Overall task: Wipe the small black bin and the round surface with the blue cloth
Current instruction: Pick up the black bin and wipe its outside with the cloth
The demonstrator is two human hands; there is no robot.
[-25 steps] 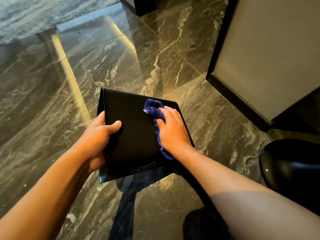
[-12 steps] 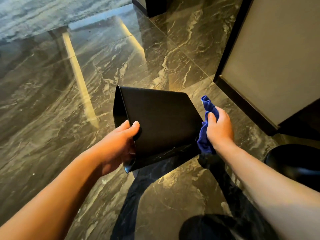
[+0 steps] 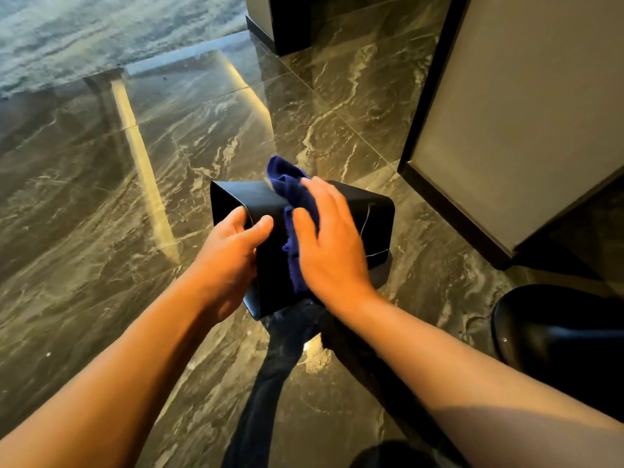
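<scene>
Now gripping bin [image 3: 371, 217] rim w/ L hand [image 3: 233, 251] at 9 o'clock, pressing cloth [image 3: 290, 190] under spread R hand [image 3: 331, 244]; might slip free if shoved.

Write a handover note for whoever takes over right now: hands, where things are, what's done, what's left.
Left hand grips the rim of the small black bin, which lies tipped on its side over the marble floor.
Right hand presses the blue cloth flat on the bin's upper side.
Round surface: lower right, no cloth on it.
Done: bin wipe under way.
Left: finish the bin, then wipe the round surface.
</scene>
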